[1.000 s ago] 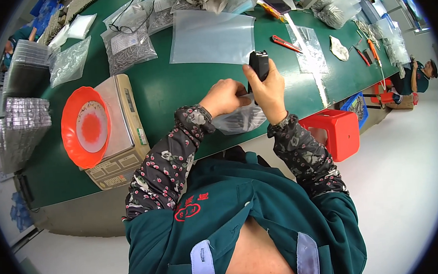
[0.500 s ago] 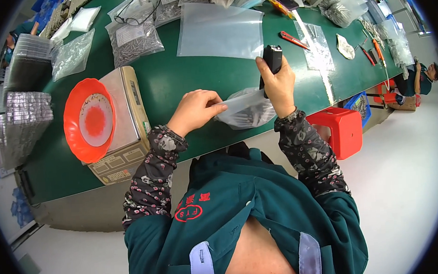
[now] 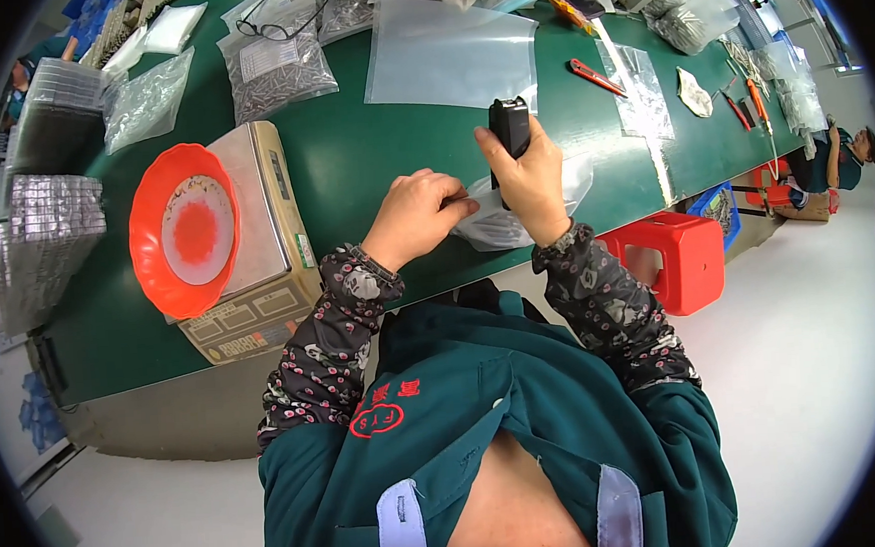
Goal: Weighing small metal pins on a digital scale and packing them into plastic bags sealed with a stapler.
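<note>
Bag [image 3: 495, 232] on table [image 3: 350, 158], right of the scale [image 3: 255, 206]. Left hand [image 3: 414, 215], nearer the scale, pinches bag's edge, thumb against forefinger. Right hand [image 3: 533, 175], farther from scale, fingers curled round a black handheld tool [image 3: 510, 127].

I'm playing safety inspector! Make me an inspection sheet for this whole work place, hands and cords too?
Surface: green tabletop, glossy, with bright glare toward the right.
Things being handled: clear plastic bag, near the table's front edge; black handheld tool, exact kind unclear.
Clutter: red bowl on a scale; bag of small metal pieces; flat plastic sheet; red utility knife.
Hands: left hand pinches the bag's edge; right hand grips the tool.
Cables: pale cord at the right; its ends are unclear.
Surroundings: red stool; blue bin; another person at far right.
</note>
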